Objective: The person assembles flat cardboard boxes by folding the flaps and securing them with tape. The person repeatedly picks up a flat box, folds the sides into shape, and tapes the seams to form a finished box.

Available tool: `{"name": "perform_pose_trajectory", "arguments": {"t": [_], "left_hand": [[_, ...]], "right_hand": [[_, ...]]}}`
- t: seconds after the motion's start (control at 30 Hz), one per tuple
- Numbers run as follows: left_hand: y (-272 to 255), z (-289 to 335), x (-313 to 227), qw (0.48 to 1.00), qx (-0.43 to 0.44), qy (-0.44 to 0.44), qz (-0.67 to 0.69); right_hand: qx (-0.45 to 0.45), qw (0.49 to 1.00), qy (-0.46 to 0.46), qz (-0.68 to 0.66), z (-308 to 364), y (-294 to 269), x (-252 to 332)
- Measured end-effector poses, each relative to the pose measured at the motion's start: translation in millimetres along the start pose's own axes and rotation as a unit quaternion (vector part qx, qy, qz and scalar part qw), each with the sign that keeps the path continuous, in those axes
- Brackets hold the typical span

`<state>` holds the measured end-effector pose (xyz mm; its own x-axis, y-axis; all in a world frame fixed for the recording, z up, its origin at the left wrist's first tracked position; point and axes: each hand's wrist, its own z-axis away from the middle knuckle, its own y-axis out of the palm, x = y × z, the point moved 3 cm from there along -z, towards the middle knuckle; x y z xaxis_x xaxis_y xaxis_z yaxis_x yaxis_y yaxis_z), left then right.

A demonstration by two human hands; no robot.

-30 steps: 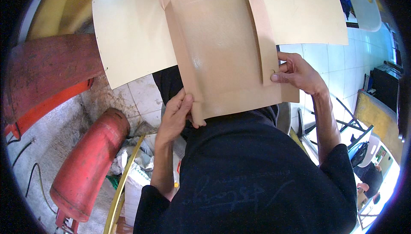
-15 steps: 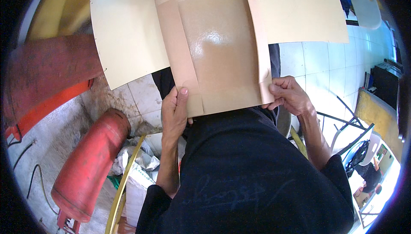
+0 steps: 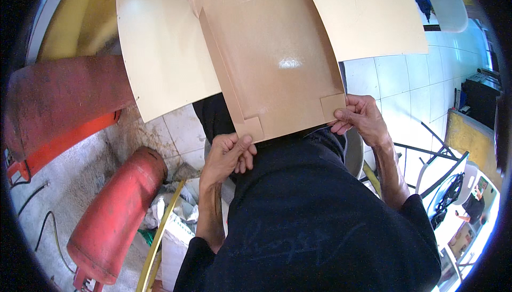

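Note:
A large cardboard box blank [image 3: 266, 57], glossy tan with pale cream panels spreading left and right, lies over my lap. Its long side flaps stand up along the tan middle panel. Two small corner tabs, the left tab [image 3: 250, 127] and the right tab [image 3: 333, 106], lie folded inward at the near edge. My left hand [image 3: 228, 158] pinches the near left corner, thumb on top and the other fingers curled. At the near right corner, my right hand [image 3: 360, 118] grips the edge between thumb and fingers. The blank's far end runs out of view.
A red gas cylinder [image 3: 117, 214] lies at lower left, below a dark red cylinder [image 3: 69, 86]. Beside my left forearm are a yellow metal bar [image 3: 160, 238] and a white sack [image 3: 177, 246]. A black metal frame [image 3: 442, 172] stands at right; another person [image 3: 473, 206] is farther off.
The long side flaps, which lay folded inward, have swung up, and small corner tabs now show folded in. Both hands stay at the near corners; the left has shifted slightly right and nearer me.

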<state>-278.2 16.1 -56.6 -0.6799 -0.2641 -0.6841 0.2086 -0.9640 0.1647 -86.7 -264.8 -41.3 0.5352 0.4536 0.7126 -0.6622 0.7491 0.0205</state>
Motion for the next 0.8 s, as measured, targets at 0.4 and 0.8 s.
{"name": "perform_pose_trajectory", "arguments": {"t": [0.4, 0.8], "left_hand": [[116, -75, -51, 0.846, 0.287, 0.205, -0.401], [98, 20, -202, 0.722, -0.066, 0.633, -0.273]], "right_hand": [[-0.120, 0.932, -0.186, -0.286, -14, -12, -16], [-0.788, 0.462, -0.365, 0.179, 213, -318, -1]]}}
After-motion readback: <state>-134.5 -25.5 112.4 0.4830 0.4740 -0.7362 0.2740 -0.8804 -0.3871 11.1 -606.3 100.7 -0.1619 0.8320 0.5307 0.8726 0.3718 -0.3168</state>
